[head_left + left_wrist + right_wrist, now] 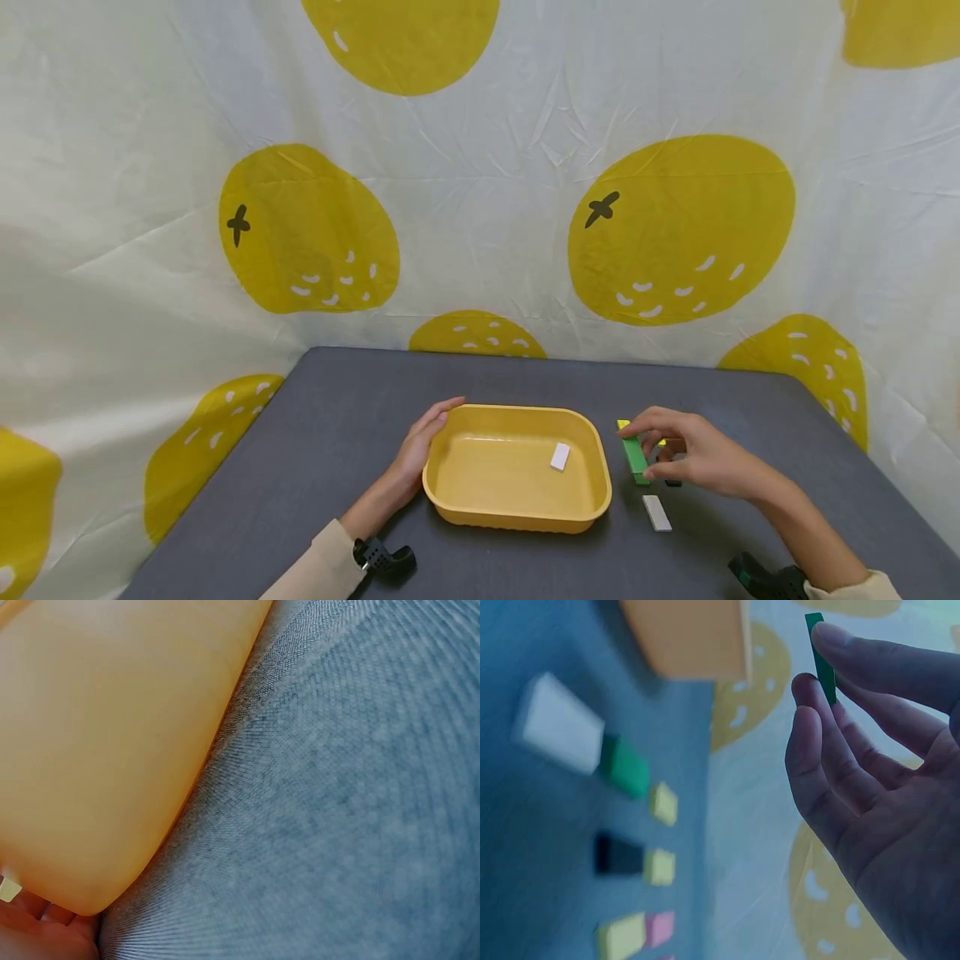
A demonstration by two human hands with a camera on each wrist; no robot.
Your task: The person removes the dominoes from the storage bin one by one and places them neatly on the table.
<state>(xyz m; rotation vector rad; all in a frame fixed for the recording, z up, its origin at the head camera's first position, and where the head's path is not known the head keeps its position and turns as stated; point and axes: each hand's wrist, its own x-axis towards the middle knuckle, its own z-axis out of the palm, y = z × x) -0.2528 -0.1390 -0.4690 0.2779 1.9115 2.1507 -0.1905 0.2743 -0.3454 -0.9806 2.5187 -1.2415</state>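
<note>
My left hand (414,457) grips the left side of a yellow plastic tub (517,518), near its back-left corner. Much of that hand is hidden by the tub wall in the left wrist view. One white block (560,457) lies inside the tub toward the right. To the right of the tub, my right hand (693,450) pinches a thin green block (823,664) between thumb and fingertips, raised above the table. Beneath it another green block (626,766) rests on the table, beside a white block (657,513).
In the right wrist view, a black block (619,853), yellow blocks (660,867) and a pink block (659,928) stand blurred on the table. The grey cloth-covered table (300,517) meets a white curtain (480,225) with yellow fruit prints at its back edge.
</note>
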